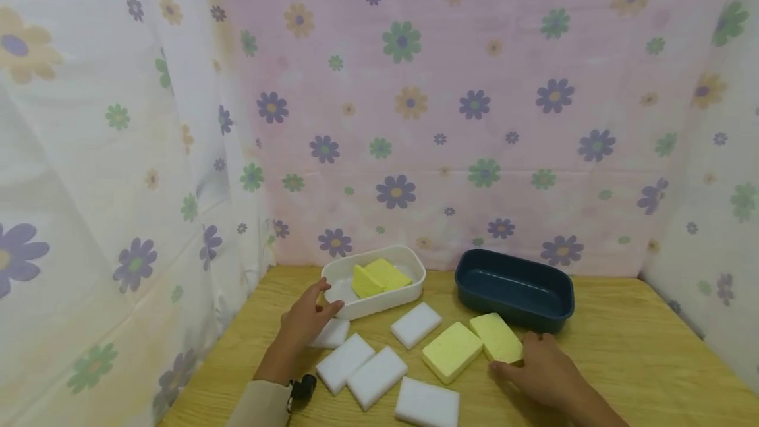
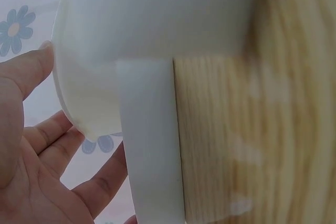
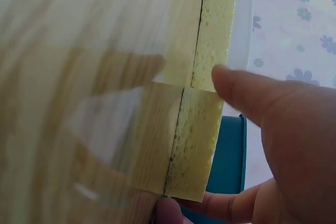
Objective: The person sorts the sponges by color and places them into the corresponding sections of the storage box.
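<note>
At the left end of a white tub [image 1: 373, 305], my left hand [image 1: 305, 318] holds the rim between thumb and fingers. Two yellow sponges [image 1: 385, 274] lie inside the tub, one tilted. My right hand [image 1: 545, 371] grips a yellow sponge [image 1: 495, 338] on the table, its thumb [image 3: 241, 90] at one edge and fingertips at the opposite one. Touching that sponge's left side is another yellow sponge [image 1: 452, 351]. Close below the left hand lies a white sponge [image 1: 332, 335], partly hidden by the hand. The right hand's palm is hidden in the head view.
A dark blue tub [image 1: 516, 288] stands at the back right, just behind the gripped sponge. Several white sponges lie across the front and middle, among them a white sponge [image 1: 427, 402] near the front edge. Flowered cloth [image 1: 439, 117] encloses the wooden table [image 1: 622, 328].
</note>
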`<state>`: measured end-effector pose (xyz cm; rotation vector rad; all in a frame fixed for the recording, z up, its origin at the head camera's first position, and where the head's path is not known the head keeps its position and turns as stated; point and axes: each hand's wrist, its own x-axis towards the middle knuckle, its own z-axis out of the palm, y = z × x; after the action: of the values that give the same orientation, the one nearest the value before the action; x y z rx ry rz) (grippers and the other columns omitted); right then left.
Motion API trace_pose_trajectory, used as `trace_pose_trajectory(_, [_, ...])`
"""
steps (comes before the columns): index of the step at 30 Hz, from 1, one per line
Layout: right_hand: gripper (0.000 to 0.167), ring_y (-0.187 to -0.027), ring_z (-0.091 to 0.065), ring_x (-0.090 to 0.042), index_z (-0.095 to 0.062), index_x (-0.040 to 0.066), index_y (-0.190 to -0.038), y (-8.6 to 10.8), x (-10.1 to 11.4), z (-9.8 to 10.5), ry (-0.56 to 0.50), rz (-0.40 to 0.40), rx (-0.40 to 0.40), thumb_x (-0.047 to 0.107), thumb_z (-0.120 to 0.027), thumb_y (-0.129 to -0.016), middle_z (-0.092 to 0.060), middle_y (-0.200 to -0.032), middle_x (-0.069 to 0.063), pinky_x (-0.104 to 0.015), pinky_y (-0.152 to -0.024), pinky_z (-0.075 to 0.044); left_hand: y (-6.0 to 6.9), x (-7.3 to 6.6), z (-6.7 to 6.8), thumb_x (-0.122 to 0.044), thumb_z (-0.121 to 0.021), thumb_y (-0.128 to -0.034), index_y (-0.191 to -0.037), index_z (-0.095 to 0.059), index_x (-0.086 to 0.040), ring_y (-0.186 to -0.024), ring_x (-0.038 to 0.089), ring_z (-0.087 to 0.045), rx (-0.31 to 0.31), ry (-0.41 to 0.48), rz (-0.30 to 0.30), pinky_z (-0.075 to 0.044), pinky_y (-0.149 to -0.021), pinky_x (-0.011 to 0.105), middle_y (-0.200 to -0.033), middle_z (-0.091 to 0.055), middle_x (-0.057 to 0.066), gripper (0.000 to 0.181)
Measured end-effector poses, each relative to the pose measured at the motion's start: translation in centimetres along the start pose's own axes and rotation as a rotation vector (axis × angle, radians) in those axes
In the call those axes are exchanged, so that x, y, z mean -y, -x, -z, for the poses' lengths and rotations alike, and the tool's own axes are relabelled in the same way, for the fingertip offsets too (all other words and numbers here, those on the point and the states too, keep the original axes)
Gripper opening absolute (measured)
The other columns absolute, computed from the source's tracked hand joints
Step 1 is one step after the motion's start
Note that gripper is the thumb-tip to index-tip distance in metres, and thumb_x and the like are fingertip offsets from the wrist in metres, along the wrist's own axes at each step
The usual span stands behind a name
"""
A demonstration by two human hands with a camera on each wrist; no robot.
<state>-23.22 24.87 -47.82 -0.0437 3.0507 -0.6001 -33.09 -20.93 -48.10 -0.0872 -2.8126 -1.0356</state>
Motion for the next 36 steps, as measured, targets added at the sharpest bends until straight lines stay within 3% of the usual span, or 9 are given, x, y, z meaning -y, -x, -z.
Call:
trace_pose_trajectory(5, [0.094,-0.104,-0.063,-0.035,-0.06,-0.013,-0.123,0.0,-0.5,-0.2,-0.01,0.042,-0.057,0.069,-0.077,-0.08,-0.065,-0.112,-0.023,-0.053,-0.082,-0.056,-0.1,-0.4,0.2,-0.067,-0.062,-0.0944,-0.156,-0.044,-0.022,-0.123,0.029,-0.067,0.007,-0.016,0.005,-0.027,-0.102,0.075,-0.164,-0.042,0.006,0.078])
trace_pose_trajectory(11, [0.069,-0.08,-0.055,-0.022,-0.061,-0.01,-0.117,-0.1,-0.7,0.0,-0.042,0.027,-0.052,0.046,-0.081,-0.082,-0.056,-0.098,-0.015,-0.043,-0.071,-0.053,0.1,-0.1,0.1,-0.062,-0.063,-0.0968,-0.157,-0.043,-0.022,-0.123,0.029,-0.067,0.009,-0.001,-0.003,-0.028,-0.102,0.075,-0.164,-0.042,0.007,0.075])
trace_pose_trajectory(13, [0.073,-0.079,-0.055,-0.023,-0.058,-0.012,-0.119,-0.1,-0.9,0.0,-0.042,0.025,-0.038,0.047,-0.081,-0.082,-0.054,-0.099,-0.017,-0.043,-0.07,-0.053,0.2,0.1,0.0,-0.058,-0.063,-0.0979,-0.158,-0.041,-0.021,-0.122,0.028,-0.067,0.009,0.012,-0.003,-0.028,-0.102,0.075,-0.163,-0.044,0.007,0.074])
trace_pose_trajectory(20, [0.106,-0.088,-0.06,-0.024,-0.053,-0.016,-0.128,-0.2,-1.4,0.1,-0.021,0.008,0.011,0.073,-0.078,-0.076,-0.057,-0.106,-0.021,-0.05,-0.077,-0.056,0.2,0.3,0.0,-0.061,-0.063,-0.0966,-0.159,-0.04,-0.023,-0.122,0.027,-0.067,0.007,0.005,0.016,-0.027,-0.104,0.075,-0.157,-0.051,0.004,0.076])
trace_pose_trajectory(30, [0.09,-0.096,-0.063,-0.029,-0.06,-0.013,-0.124,-0.5,-1.2,1.0,-0.028,0.066,-0.078,0.06,-0.084,-0.077,-0.064,-0.107,-0.017,-0.053,-0.083,-0.055,-0.4,-0.3,0.8,-0.059,-0.063,-0.0982,-0.16,-0.038,-0.022,-0.123,0.028,-0.067,0.007,-0.014,-0.004,-0.027,-0.104,0.075,-0.159,-0.049,0.006,0.076])
trace_pose_trajectory(36, [0.088,-0.092,-0.066,-0.025,-0.061,-0.011,-0.124,-0.4,-1.9,1.2,-0.019,0.052,-0.052,0.06,-0.083,-0.077,-0.07,-0.105,-0.013,-0.05,-0.08,-0.056,-0.1,-0.1,0.2,-0.06,-0.063,-0.0972,-0.158,-0.04,-0.023,-0.123,0.028,-0.067,0.011,-0.044,0.003,-0.028,-0.102,0.074,-0.159,-0.05,0.007,0.075])
